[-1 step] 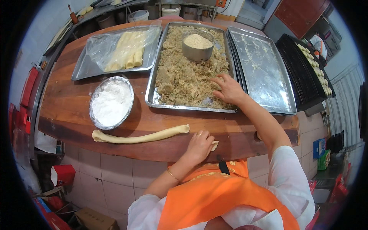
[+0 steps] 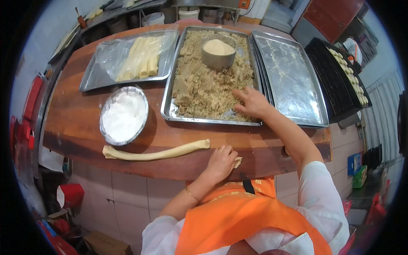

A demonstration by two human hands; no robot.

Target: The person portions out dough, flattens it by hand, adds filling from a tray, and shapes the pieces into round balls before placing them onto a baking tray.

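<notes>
My left hand (image 2: pixel 222 162) rests near the table's front edge, its fingers curled over a small piece of dough (image 2: pixel 238 162) that peeks out at its right side. Left of it lies a long pale dough roll (image 2: pixel 157 153). My right hand (image 2: pixel 252 103) reaches over the near right corner of a large metal tray (image 2: pixel 193 120), fingers apart, fingertips at the crumbly brown filling (image 2: pixel 199 91). Whether any filling is between those fingers, I cannot tell. A round metal container of pale crumbs (image 2: pixel 218 47) stands in the filling.
A bowl of white flour (image 2: pixel 123 117) sits at left on the wooden table (image 2: pixel 68 114). Behind it, a tray (image 2: pixel 95 80) holds plastic-covered dough rolls (image 2: pixel 140 59). Stacked metal trays (image 2: pixel 293 76) stand right; beyond them are black trays (image 2: pixel 329 85) with small dough pieces and another person (image 2: pixel 352 51).
My right hand has shifted slightly left and down, its fingers a little more bent. My left hand stays in place over the dough piece.
</notes>
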